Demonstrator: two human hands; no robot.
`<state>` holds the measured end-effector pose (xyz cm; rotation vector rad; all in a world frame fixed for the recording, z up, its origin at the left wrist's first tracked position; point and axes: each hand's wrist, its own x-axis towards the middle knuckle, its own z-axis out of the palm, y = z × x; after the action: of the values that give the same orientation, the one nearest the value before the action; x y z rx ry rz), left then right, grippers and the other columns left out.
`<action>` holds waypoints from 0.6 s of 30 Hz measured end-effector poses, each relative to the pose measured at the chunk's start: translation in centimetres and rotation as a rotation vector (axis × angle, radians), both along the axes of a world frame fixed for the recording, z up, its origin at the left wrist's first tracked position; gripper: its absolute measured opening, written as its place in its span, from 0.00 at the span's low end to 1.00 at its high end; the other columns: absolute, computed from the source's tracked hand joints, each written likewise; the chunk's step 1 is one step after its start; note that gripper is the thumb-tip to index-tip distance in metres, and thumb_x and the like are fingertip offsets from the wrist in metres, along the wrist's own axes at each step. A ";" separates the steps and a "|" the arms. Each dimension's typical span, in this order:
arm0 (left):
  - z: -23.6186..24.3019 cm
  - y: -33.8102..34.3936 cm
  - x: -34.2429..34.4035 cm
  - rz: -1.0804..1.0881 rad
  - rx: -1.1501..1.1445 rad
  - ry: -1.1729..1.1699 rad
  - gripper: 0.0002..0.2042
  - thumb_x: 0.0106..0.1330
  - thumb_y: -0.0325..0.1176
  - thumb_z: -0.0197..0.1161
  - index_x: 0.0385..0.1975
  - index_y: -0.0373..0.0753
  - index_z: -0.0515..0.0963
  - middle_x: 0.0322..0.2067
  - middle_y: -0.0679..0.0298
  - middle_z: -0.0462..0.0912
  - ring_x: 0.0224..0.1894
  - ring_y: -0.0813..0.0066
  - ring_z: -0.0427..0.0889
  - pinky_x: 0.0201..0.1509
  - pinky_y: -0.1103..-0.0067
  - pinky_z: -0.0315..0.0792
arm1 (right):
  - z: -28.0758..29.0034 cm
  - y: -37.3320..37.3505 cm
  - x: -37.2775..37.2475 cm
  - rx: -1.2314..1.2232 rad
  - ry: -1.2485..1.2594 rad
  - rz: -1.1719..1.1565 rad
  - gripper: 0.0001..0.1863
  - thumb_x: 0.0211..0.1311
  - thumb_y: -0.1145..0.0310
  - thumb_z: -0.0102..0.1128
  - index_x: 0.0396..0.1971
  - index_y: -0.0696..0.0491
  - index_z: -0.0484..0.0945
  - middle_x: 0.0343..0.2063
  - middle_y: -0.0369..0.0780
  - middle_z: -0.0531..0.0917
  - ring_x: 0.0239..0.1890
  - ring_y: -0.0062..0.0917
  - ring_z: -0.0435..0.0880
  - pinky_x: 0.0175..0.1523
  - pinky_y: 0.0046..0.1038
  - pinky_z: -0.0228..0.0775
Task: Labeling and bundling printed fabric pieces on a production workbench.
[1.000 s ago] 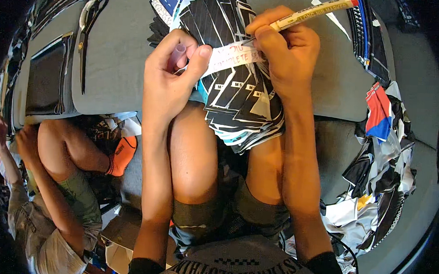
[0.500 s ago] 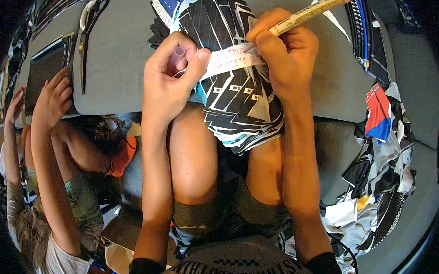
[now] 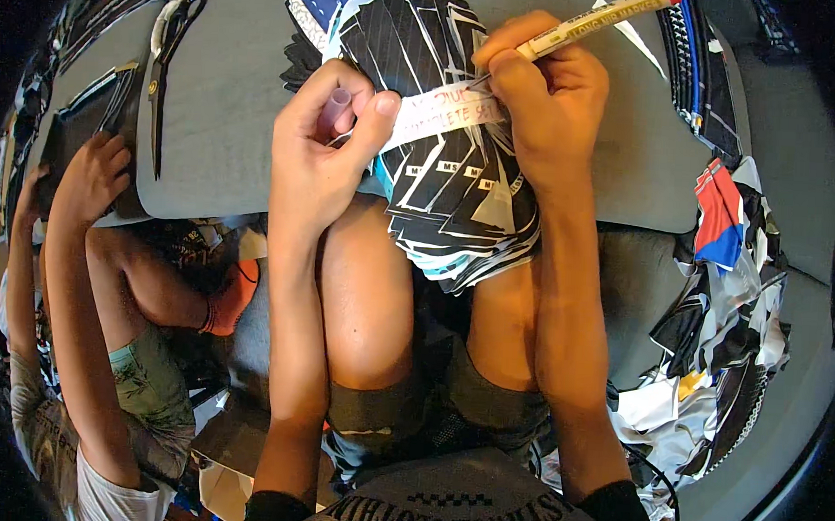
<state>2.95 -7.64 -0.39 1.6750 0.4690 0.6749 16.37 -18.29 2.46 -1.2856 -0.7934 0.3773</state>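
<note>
A bundle of black and white patterned fabric pieces (image 3: pixel 413 51) rests across my knees and the table edge. Over it lies a white paper strip (image 3: pixel 442 118) with red handwriting. My left hand (image 3: pixel 325 145) pinches the strip's left end between thumb and fingers, and its curled fingers also hold a pale purple cap (image 3: pixel 336 106). In my right hand (image 3: pixel 553 108) is a cream-coloured marker (image 3: pixel 591 26) with a red end, slanting up to the right. The marker's tip is at the upper right part of the strip; whether it touches cannot be made out.
Large black-handled scissors (image 3: pixel 159 82) lie on the grey table (image 3: pixel 243 104). At left, a co-worker's hand (image 3: pixel 90 176) handles dark fabric pieces (image 3: pixel 74 134). Fabric scraps (image 3: pixel 677 407) are heaped at right, and a cardboard box (image 3: pixel 226 490) stands on the floor at lower left.
My right hand and the marker have shifted slightly to the right along the strip. The co-worker's hands at left have moved over the dark pieces.
</note>
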 end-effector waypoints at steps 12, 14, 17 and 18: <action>-0.4 0.3 -0.6 -0.027 -0.067 -0.069 0.06 0.57 0.26 0.59 0.22 0.39 0.68 0.19 0.74 0.62 0.22 0.87 0.57 0.25 0.90 0.53 | 0.1 -0.2 -0.3 0.151 0.234 -0.004 0.05 0.47 0.78 0.50 0.20 0.56 0.76 0.13 0.31 0.70 0.16 0.12 0.61 0.22 0.13 0.52; -0.6 0.4 -0.8 -0.029 -0.081 -0.089 0.07 0.56 0.26 0.60 0.22 0.39 0.68 0.18 0.74 0.61 0.21 0.87 0.56 0.25 0.90 0.53 | 0.0 -0.2 -0.5 0.176 0.295 -0.016 0.05 0.47 0.78 0.50 0.20 0.56 0.76 0.13 0.31 0.70 0.16 0.12 0.61 0.22 0.13 0.52; -0.9 0.5 -1.0 -0.043 -0.099 -0.131 0.06 0.56 0.25 0.60 0.23 0.39 0.68 0.19 0.74 0.62 0.22 0.87 0.57 0.25 0.90 0.53 | -0.2 -0.1 -0.6 0.156 0.180 0.032 0.05 0.47 0.78 0.50 0.21 0.56 0.76 0.13 0.31 0.70 0.16 0.12 0.61 0.22 0.13 0.52; -0.9 0.5 -1.0 -0.048 -0.105 -0.146 0.06 0.56 0.25 0.60 0.23 0.39 0.68 0.20 0.74 0.62 0.22 0.87 0.57 0.26 0.90 0.54 | -0.2 -0.1 -0.6 0.149 0.142 0.045 0.05 0.47 0.78 0.50 0.21 0.56 0.76 0.14 0.31 0.70 0.16 0.12 0.61 0.22 0.13 0.52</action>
<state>1.91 -7.16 -1.32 1.5218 0.3537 0.7193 15.79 -18.36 2.28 -1.0907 -0.7174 0.4325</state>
